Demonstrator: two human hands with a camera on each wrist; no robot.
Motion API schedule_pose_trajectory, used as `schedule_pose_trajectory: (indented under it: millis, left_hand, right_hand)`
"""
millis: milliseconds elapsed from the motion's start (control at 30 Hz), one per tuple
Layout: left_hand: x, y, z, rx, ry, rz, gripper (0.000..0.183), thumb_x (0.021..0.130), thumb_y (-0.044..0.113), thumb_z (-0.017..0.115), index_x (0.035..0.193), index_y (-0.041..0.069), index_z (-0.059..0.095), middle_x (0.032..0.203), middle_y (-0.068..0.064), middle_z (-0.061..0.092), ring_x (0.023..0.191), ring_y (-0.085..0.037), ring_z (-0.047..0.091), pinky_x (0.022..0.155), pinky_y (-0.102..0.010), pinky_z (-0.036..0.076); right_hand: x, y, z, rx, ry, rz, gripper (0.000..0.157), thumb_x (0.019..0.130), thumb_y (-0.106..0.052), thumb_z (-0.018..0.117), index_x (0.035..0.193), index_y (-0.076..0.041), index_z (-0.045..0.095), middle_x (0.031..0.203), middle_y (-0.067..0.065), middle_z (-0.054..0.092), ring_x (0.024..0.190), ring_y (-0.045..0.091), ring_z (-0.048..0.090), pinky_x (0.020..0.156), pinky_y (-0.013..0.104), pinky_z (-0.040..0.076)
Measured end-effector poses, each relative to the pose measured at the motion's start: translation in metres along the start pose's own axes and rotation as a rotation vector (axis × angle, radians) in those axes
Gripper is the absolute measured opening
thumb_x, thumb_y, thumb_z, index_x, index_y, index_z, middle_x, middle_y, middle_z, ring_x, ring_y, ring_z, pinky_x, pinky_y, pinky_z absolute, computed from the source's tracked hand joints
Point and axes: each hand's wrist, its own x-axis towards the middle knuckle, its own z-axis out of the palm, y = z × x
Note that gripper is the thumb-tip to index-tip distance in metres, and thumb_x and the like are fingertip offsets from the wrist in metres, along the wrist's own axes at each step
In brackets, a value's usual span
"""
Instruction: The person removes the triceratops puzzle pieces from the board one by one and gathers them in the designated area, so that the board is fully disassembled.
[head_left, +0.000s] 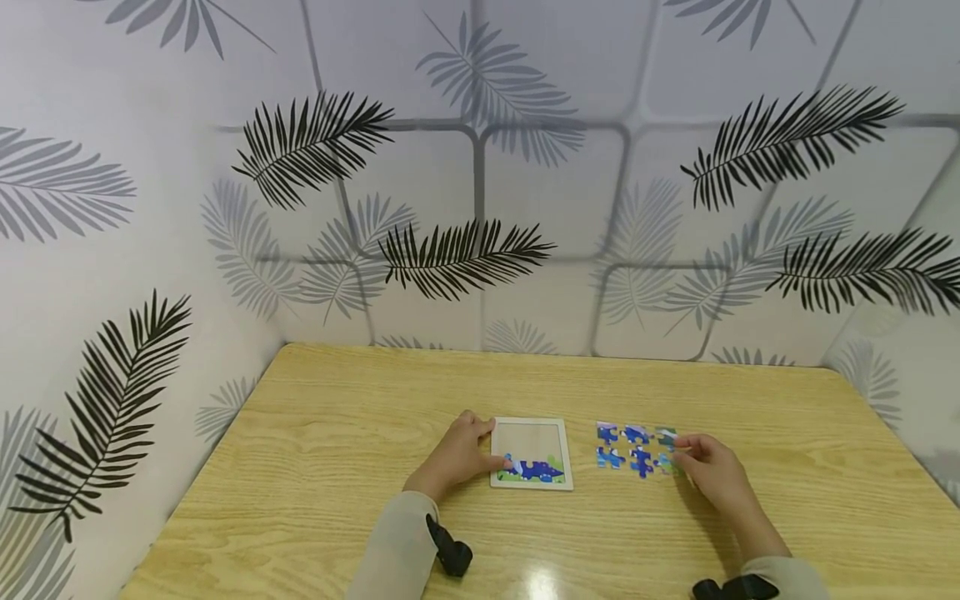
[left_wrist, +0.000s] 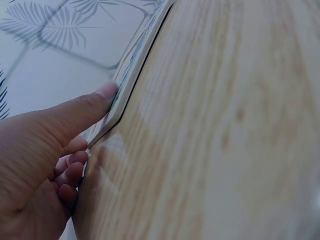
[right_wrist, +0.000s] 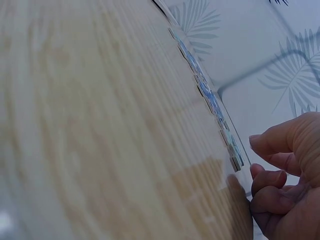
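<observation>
A square puzzle tray (head_left: 569,454) with a pale wooden rim lies on the table, a strip of blue and green picture filling its lower part. My left hand (head_left: 459,454) grips the tray's left side, thumb (left_wrist: 107,91) over the rim and the other fingers along the edge. To the right of the tray, several loose jigsaw pieces (head_left: 641,461) lie flat in two rows. Beside the rightmost pieces is my right hand (head_left: 716,475). Its thumb and index finger are apart, and the other fingers curl loosely with nothing visible between them.
The wood-grain table (head_left: 360,417) runs back to a wall (head_left: 555,192) covered with leaf patterns. Black wrist straps (head_left: 450,550) sit over both pale sleeves. Light reflects off the table near its front.
</observation>
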Motion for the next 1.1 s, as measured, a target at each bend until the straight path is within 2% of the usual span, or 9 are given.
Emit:
schedule_pose_trajectory:
  millis: [267,667,900,1100]
  left_hand:
    - [0.000,0.001,-0.001,-0.007,-0.001,0.004,0.079,0.077,0.032,0.079,0.139,-0.002,0.044,0.093,-0.002,0.038,0.084,-0.017,0.037,0.076,-0.030,0.034]
    - [0.001,-0.004,0.002,0.006,0.004,0.010,0.081,0.076,0.037,0.079,0.139,-0.001,0.044,0.098,-0.002,0.042,0.087,-0.017,0.039,0.082,-0.032,0.038]
    - [0.001,-0.004,0.002,0.004,0.003,0.001,0.081,0.076,0.036,0.079,0.139,-0.001,0.044,0.098,-0.001,0.042,0.088,-0.017,0.039,0.083,-0.033,0.039]
    - [0.002,-0.004,0.003,-0.002,0.005,-0.006,0.080,0.076,0.036,0.079,0.139,-0.001,0.044,0.096,-0.001,0.041,0.087,-0.016,0.039,0.081,-0.031,0.038]
  right_hand:
    - [-0.002,-0.008,0.003,0.005,0.006,-0.017,0.026,0.093,-0.013,0.059,0.110,0.007,0.058,0.095,0.014,0.058,0.079,0.015,0.052,0.059,0.026,0.043]
    - [-0.004,-0.029,0.018,0.023,0.004,-0.110,0.025,0.092,-0.010,0.060,0.109,0.008,0.060,0.097,0.016,0.059,0.081,0.017,0.053,0.065,0.026,0.045]
    - [-0.006,-0.054,0.046,0.037,-0.049,-0.199,0.014,0.092,-0.005,0.059,0.103,0.003,0.063,0.089,0.007,0.057,0.083,0.016,0.050,0.072,0.025,0.044]
    - [-0.012,-0.084,0.082,0.091,-0.165,-0.261,0.012,0.090,-0.004,0.061,0.102,0.000,0.063,0.082,0.004,0.053,0.071,0.014,0.047,0.059,0.024,0.039]
